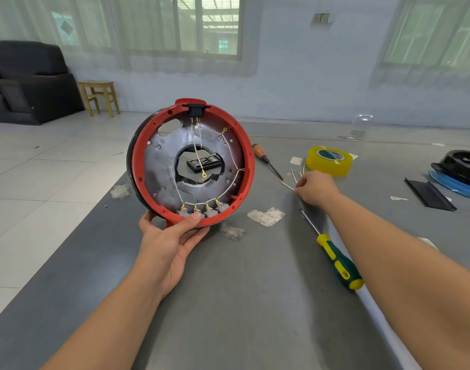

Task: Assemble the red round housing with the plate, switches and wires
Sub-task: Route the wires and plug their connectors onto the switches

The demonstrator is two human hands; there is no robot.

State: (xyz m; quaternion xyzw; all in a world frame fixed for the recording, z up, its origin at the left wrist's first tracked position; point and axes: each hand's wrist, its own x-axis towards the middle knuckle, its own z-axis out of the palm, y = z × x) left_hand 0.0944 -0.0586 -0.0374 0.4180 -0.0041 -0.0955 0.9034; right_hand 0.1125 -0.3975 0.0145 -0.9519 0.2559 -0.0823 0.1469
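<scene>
The left hand (pixel 172 236) grips the red round housing (pixel 191 161) upright, its wiring facing the person, while the right hand (pixel 315 188), fingers curled, pinches at loose screws (pixel 291 180) on the table (pixel 242 289).

Two bare forearms; left hand (pixel 165 237), right hand (pixel 315 188); sleeves unseen.

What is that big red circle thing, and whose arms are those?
The arms belong to a person wearing a camera on their head, so you see what they see. Their left hand holds up a red round housing with a grey plate, white wires and four small switches inside. Their right hand reaches for some screws on the grey table. Also lying there: two screwdrivers, one green and yellow, one orange, and a yellow tape roll.
</scene>
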